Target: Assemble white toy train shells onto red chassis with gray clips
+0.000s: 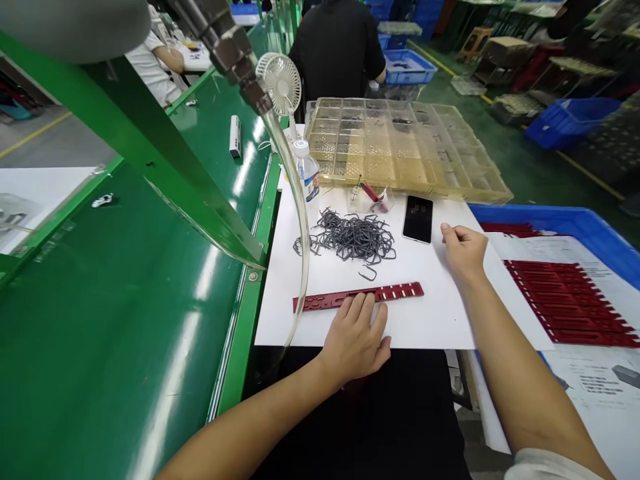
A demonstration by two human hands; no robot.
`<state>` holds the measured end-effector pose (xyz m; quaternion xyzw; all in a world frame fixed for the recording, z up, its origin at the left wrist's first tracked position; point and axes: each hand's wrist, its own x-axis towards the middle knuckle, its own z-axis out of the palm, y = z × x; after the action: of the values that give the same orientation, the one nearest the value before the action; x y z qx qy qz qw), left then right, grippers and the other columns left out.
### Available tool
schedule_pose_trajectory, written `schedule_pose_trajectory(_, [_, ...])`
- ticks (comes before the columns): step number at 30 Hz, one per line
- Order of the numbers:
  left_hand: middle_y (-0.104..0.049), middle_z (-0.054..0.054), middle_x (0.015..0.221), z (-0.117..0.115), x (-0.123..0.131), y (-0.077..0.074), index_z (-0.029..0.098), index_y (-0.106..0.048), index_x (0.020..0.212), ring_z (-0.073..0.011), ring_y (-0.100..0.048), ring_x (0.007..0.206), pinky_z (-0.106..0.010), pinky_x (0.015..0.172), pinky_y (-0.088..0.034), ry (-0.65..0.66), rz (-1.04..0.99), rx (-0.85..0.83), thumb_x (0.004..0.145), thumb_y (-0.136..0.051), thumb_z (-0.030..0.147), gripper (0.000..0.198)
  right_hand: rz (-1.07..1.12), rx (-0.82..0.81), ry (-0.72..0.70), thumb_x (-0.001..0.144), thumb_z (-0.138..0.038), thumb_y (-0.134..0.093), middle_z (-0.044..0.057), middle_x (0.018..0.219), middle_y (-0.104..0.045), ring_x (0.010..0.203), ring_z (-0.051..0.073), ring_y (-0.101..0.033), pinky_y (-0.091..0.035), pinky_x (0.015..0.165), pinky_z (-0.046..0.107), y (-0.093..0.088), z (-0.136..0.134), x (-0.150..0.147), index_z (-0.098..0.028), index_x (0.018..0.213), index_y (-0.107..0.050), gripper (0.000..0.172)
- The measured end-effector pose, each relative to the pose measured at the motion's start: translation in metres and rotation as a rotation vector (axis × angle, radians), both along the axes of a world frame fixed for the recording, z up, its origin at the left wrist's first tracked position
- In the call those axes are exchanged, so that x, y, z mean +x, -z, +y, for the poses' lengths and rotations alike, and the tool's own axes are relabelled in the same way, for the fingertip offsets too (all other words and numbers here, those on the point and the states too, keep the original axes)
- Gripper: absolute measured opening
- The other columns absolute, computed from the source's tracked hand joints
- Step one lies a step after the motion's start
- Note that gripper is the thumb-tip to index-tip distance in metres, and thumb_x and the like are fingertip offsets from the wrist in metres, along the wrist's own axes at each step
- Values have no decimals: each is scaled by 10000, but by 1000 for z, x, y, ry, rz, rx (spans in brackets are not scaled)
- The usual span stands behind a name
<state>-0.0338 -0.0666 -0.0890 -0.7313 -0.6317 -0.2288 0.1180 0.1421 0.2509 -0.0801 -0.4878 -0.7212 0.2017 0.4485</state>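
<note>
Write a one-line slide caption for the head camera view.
Left hand rests on a red plastic strip beside a pile of dark wire clips.

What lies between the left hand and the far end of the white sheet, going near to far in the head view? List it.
Left hand → red strip → loose wire clip → pile of wire clips → clear packet → plastic parts tray
</note>
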Motion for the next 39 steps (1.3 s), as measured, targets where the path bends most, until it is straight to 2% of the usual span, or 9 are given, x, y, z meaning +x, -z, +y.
schedule_pose_trajectory(3, [-728,-234,1422,0,-1,-1,96,-684,1423,-406,-648,1292,-525,1083,-517,2,8,-6,1020,-618,459,547,-2,4,1,961,-639,-706,-1,543,-475,581,176,-456,-404,655,387,3,2,1,-248,561,-554,579])
schedule_pose_trajectory(7, [-745,-151,1104,0,0,-8,133,-722,1271,-330,-661,983,-471,869,-520,-9,-29,-46,1010,-652,405,383,-4,0,-22,979,-631,-704,-2,539,-474,581,167,-446,-397,653,377,2,3,1,-246,557,-546,593])
schedule_pose_trajectory(10, [-703,-121,990,1,1,-10,123,-718,1245,-319,-635,908,-475,828,-508,-13,-45,-51,1009,-663,395,365,-16,-12,-22,995,-675,-692,-5,541,-479,593,167,-450,-387,655,369,2,3,1,-251,556,-521,634])
schedule_pose_trajectory(17, [-720,-255,1417,2,1,-4,74,-650,1442,-426,-647,1299,-557,1095,-508,3,-30,1,1037,-614,379,508,-51,5,-29,1038,-574,-668,-11,539,-447,599,158,-411,-369,658,360,4,5,2,-257,534,-426,642])
schedule_pose_trajectory(19, [-716,-262,1429,3,1,-3,66,-660,1417,-427,-645,1302,-548,1077,-513,5,-29,9,1035,-614,387,501,-62,2,-30,1048,-562,-670,-8,544,-454,604,162,-418,-378,661,360,4,5,2,-256,544,-437,634])
schedule_pose_trajectory(23, [-752,-164,1091,3,0,-6,122,-723,1227,-336,-668,970,-469,842,-505,7,-30,-2,993,-666,370,346,-67,7,-47,1045,-582,-681,-6,551,-471,604,164,-423,-397,669,364,5,5,2,-249,563,-492,616])
schedule_pose_trajectory(26, [-690,-100,918,2,1,-8,147,-736,1160,-300,-625,846,-444,770,-470,-6,-5,-44,964,-696,372,301,-44,15,-56,1025,-585,-699,-9,547,-478,595,161,-426,-407,668,364,7,6,3,-244,572,-526,593])
schedule_pose_trajectory(34, [-721,-237,1411,2,0,-7,82,-691,1398,-394,-648,1285,-494,1074,-493,-43,13,4,1003,-672,437,532,-8,41,-69,994,-510,-736,-7,551,-496,570,158,-446,-396,665,382,11,7,3,-238,571,-558,534])
schedule_pose_trajectory(39, [-737,-121,997,2,0,-10,152,-741,1145,-309,-657,894,-451,807,-490,-33,1,-37,983,-704,413,310,-44,17,-71,1011,-471,-725,-15,548,-480,576,148,-431,-394,664,364,8,6,3,-229,571,-543,534])
